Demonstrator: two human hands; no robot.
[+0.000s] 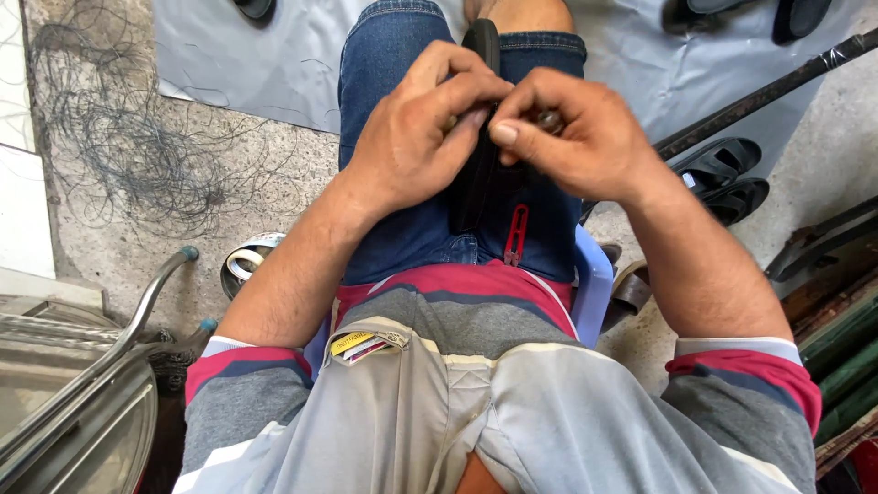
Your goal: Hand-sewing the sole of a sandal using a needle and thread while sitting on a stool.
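While I am looking down through the head camera, the one container I am finding is the shirt's chest pocket (370, 343) at seven o'clock from centre, and it is holding a few yellow and red cards (358, 345) whose edges are poking out.

Much is escaping me: the black shoe (477, 174) lying along the lap on the blue jeans (393, 64) is mostly covered by both hands, with only its rounded end at twelve o'clock and a dark strip below the fingers showing. I cannot tell what part of it is being worked. A small dull object is peeking from the right hand (585, 137), too hidden to name. Sandals (722, 174) at three o'clock and a dark rod (768, 91) at two o'clock are running off or under things; a tangle of thin wire (128, 146) is lying at ten o'clock.

My left hand (416, 137) is curling closed over the shoe's left side, fingers pressing on it. My right hand is pinching shut at the shoe's right edge, thumb forward, so the shoe is sitting directly between both grips.
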